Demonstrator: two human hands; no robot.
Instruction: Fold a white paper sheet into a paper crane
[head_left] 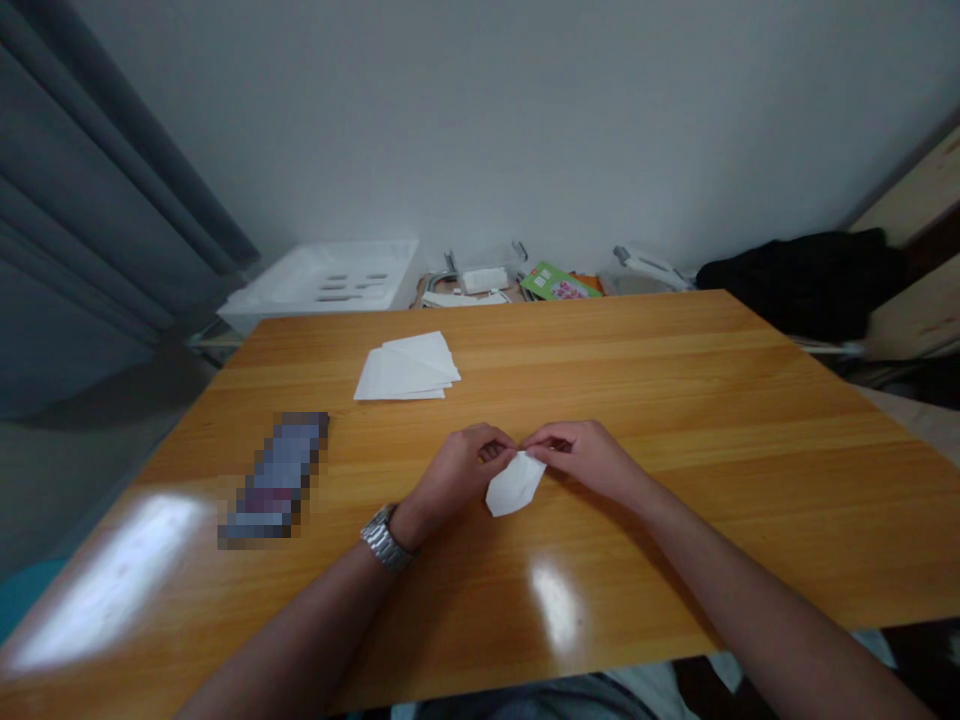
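A small piece of folded white paper is pinched along its far edge by both of my hands, just over the wooden table. My left hand grips its upper left corner between thumb and fingers; a metal watch sits on that wrist. At the upper right corner, my right hand pinches the paper the same way, and the fingertips of the two hands nearly meet. The paper's lower part hangs toward me, angular in outline. Whether its near end touches the tabletop I cannot tell.
Several loose white sheets lie stacked toward the table's far left. A blurred-out phone-like device rests left of my hands. Beyond the wooden table are a white plastic tray, a green booklet and black cloth.
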